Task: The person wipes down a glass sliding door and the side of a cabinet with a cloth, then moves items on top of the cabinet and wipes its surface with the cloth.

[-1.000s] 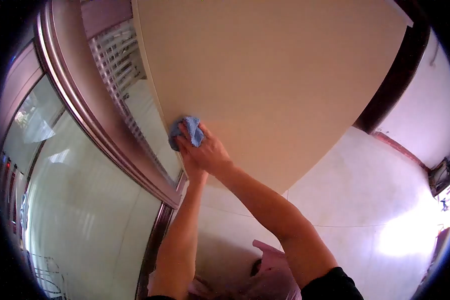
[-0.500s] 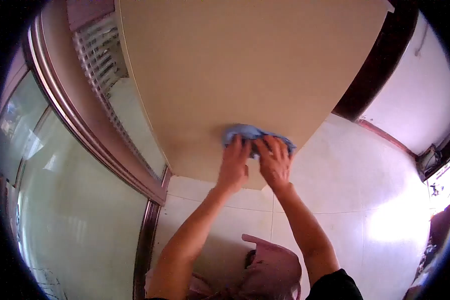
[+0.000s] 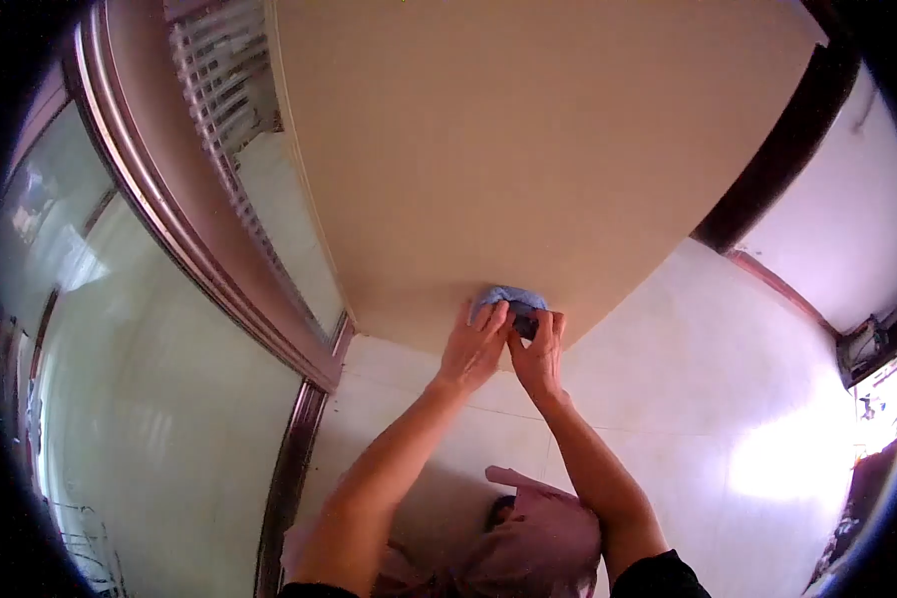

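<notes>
A bunched blue cloth (image 3: 513, 296) rests against the lower part of a broad tan panel (image 3: 528, 149) that looks like a door. My left hand (image 3: 475, 344) grips the cloth's left side, its fingers bent over the fabric. On the other side, my right hand (image 3: 538, 354) holds the right end, thumb and fingers curled around a dark fold. Both hands are close together, thumbs nearly touching. Part of the cloth is hidden under my fingers.
To the left stands a sliding glass door (image 3: 169, 399) in a metal frame (image 3: 159, 229). Pale floor tiles (image 3: 658, 359) spread below and right of the panel. A dark frame (image 3: 777, 149) edges a white wall (image 3: 827, 229). Pink clothing (image 3: 533, 538) shows at the bottom.
My hands have come closer together, and the cloth that was spread flatter is now bunched into a smaller bundle. The view has shifted slightly.
</notes>
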